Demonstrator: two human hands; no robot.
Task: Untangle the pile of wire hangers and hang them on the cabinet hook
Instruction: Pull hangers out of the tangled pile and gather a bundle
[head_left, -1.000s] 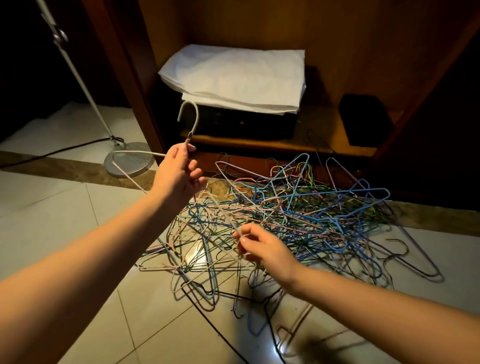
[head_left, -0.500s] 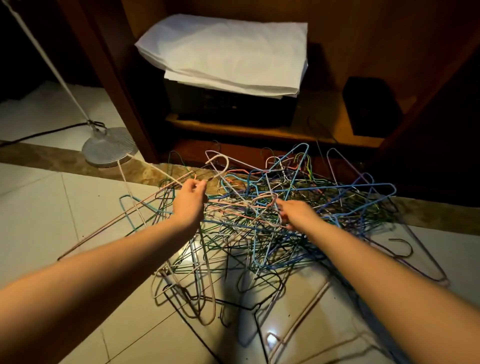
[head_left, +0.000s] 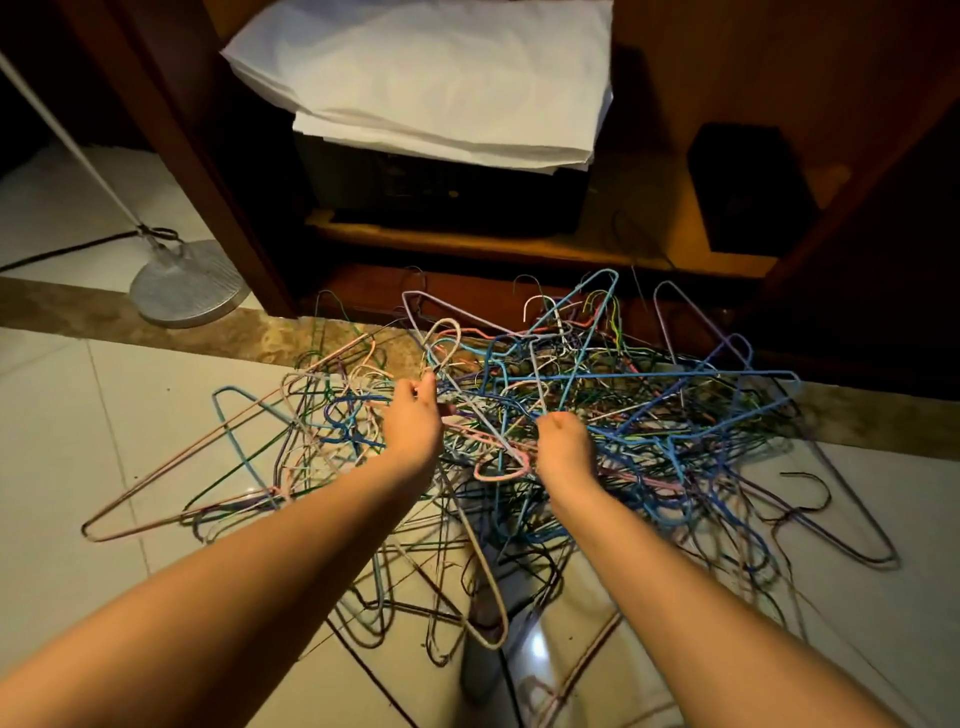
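A tangled pile of wire hangers (head_left: 649, 415) in blue, pink, green, purple and white lies on the tiled floor in front of a wooden cabinet (head_left: 223, 171). Both my arms reach into its middle. My left hand (head_left: 413, 423) grips a whitish hanger wire near the pile's centre, fingers curled round it. My right hand (head_left: 563, 447) is curled into the wires a little to the right, holding pink and blue strands. A pink hanger (head_left: 171, 467) sticks out flat to the left. No cabinet hook is in view.
Inside the cabinet, white folded sheets (head_left: 431, 78) lie on a dark box (head_left: 441, 197), with a small black box (head_left: 748, 187) at right. A round metal stand base (head_left: 189, 283) with a slanted pole and a cable sits left. Loose hangers spread toward me over the tiles.
My left hand has come down from holding a white hanger up and now grips wires in the pile. My right hand moved forward into the pile's centre. The view has shifted closer.
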